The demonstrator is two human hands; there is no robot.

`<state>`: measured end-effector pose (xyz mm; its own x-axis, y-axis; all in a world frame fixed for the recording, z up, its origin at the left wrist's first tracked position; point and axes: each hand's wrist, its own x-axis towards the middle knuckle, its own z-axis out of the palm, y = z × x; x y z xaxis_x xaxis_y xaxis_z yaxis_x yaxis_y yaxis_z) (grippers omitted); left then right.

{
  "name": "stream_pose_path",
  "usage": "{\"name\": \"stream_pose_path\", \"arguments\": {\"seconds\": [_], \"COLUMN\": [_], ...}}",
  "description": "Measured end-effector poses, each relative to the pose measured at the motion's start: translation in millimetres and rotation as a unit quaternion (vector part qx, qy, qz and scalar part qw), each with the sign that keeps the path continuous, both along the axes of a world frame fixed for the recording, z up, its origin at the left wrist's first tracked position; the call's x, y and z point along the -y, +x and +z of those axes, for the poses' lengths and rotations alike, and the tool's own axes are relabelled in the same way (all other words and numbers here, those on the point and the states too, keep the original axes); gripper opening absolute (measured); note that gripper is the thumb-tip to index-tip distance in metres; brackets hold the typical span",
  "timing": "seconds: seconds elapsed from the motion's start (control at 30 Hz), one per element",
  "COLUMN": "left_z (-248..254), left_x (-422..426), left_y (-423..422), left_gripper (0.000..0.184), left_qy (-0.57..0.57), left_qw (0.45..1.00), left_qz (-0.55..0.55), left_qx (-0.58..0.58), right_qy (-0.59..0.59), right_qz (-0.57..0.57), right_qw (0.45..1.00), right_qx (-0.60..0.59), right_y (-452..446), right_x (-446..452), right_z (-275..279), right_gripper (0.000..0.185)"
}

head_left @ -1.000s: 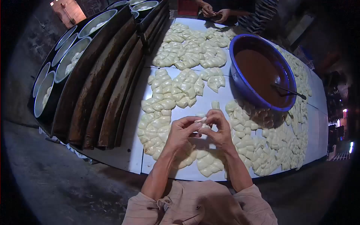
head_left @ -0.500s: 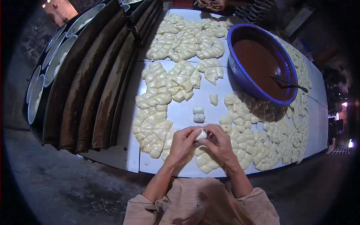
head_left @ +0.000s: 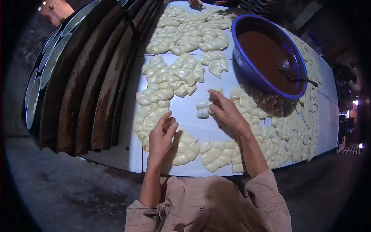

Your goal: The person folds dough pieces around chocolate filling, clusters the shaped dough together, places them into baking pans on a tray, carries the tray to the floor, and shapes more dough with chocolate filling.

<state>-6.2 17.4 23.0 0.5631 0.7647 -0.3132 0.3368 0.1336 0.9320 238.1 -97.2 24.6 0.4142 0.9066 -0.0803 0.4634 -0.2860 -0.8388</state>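
The hands are apart, fingers parted: the left hand (head_left: pixel 161 136) above the white table (head_left: pixel 189 125), the right hand (head_left: pixel 228 112) beside two dough rolls (head_left: pixel 202 113) (contact unclear). Dark floor (head_left: pixel 96 185) lies left of both.

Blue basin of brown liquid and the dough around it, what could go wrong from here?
First, the dark long-handled utensil juts past the rim of the round blue basin; if an arm caught it, the brown liquid might splash onto the glossy pale dough pieces crowded nearby. Second, the person's right hand is right beside the short, whitish, cylindrical dough rolls, so its fingers could knock or flatten one.
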Motion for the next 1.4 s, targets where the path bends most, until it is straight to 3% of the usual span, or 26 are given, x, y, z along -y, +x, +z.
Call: {"name": "stream_pose_path", "arguments": {"seconds": [0.1,0.2,0.3,0.37,0.6,0.73,0.9,1.03,1.13,1.27,1.33,1.4], "left_z": [6,5,0,5,12,4,9,-4,-16,-7,0,5], "left_x": [1,4,4,0,1,6,22,33,27,15,4,0], "left_y": [-17,-31,-41,-46,-75,-82,-70,-41,-16,-13,-20,-23], "left_gripper": [0.040,0.036,0.024,0.018,0.015,0.013,0.018,0.027,0.041,0.040,0.038,0.036], "left_qy": [0.075,0.093,0.182,0.245,0.281,0.276,0.373,0.428,0.441,0.359,0.303,0.288], "left_qw": [0.997,0.995,0.979,0.963,0.948,0.951,0.924,0.883,0.843,0.833,0.843,0.856], "left_qz": [0.014,0.020,0.056,0.076,0.085,0.093,-0.006,-0.182,-0.297,-0.410,-0.438,-0.428], "left_qx": [-0.026,-0.033,-0.069,-0.081,-0.126,-0.101,-0.086,-0.072,-0.080,-0.096,-0.076,-0.047], "right_qy": [0.062,-0.055,-0.052,-0.047,-0.070,-0.116,-0.129,-0.051,-0.077,-0.043,-0.063,-0.048], "right_qz": [-0.080,-0.139,0.002,0.012,-0.021,0.016,0.104,0.113,0.110,0.030,-0.073,-0.096], "right_qw": [0.984,0.987,0.998,0.999,0.997,0.991,0.971,0.968,0.977,0.998,0.978,0.952], "right_qx": [0.148,-0.060,-0.022,-0.008,0.026,0.062,0.171,0.216,0.165,-0.038,-0.184,-0.286], "right_y": [-20,-58,-78,-90,-86,-91,-97,-115,-120,-116,-116,-118], "right_x": [16,28,28,22,20,21,41,46,42,51,58,59], "right_z": [-1,38,29,24,27,38,45,22,18,6,2,8], "right_gripper": [0.036,0.029,0.027,0.025,0.026,0.025,0.029,0.038,0.033,0.023,0.020,0.026]}}
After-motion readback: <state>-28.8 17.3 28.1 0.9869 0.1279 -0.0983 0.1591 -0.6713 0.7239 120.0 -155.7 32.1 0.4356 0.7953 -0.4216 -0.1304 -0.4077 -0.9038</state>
